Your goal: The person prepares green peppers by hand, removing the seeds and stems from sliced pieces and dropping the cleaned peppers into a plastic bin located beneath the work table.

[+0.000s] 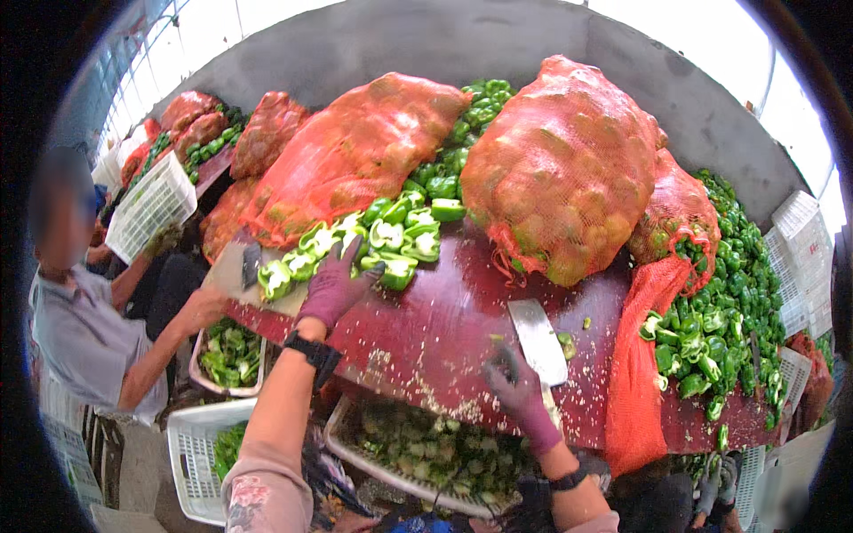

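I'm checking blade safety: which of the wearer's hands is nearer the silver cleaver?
Right. The right hand is just left of the silver cleaver; the left hand is farther left, at cut green peppers.

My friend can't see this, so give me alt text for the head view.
Purple-gloved left hand reaches over halved green peppers on a red table; the gloved right hand is near a cleaver. Bulging red sacks sit behind.

purple gloves [330,290], seemingly grey-tipped; black wristbands [313,357]; dusty-pink sleeves [267,499], the left one flowered.
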### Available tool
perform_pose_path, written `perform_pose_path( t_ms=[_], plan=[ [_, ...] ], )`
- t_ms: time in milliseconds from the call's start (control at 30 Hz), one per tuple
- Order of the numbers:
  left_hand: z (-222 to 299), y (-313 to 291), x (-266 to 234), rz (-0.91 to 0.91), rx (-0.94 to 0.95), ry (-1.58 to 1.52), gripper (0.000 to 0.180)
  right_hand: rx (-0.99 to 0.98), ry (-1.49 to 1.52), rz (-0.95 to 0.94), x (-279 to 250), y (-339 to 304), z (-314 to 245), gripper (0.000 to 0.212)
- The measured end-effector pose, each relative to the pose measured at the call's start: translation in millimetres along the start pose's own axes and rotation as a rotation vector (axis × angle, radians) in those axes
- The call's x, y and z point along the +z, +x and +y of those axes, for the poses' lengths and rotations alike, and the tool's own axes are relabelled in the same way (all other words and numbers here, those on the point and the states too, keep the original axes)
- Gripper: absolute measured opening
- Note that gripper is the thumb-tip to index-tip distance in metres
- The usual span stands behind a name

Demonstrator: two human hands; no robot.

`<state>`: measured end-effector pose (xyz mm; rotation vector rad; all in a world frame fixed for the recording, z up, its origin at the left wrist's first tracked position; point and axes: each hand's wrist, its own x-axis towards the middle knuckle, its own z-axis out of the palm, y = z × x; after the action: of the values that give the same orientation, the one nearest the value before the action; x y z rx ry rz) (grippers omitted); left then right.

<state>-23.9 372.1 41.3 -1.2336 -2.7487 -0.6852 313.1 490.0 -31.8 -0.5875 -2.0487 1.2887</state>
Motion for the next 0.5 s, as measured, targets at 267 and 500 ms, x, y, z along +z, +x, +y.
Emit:
perform_pose_path(
  t_ms=[267, 500],
  plan=[
    [15, 152, 64, -0.172, -0.106, 0.160, 0.079, 0.173, -0.007, -0.021, -36, -7, -43, 0.055],
    [23, 233, 117, -0.353, -0.201, 0.189, 0.093, 0.231, -0.010, -0.021, -39, 0, -57, 0.057]
  ],
)
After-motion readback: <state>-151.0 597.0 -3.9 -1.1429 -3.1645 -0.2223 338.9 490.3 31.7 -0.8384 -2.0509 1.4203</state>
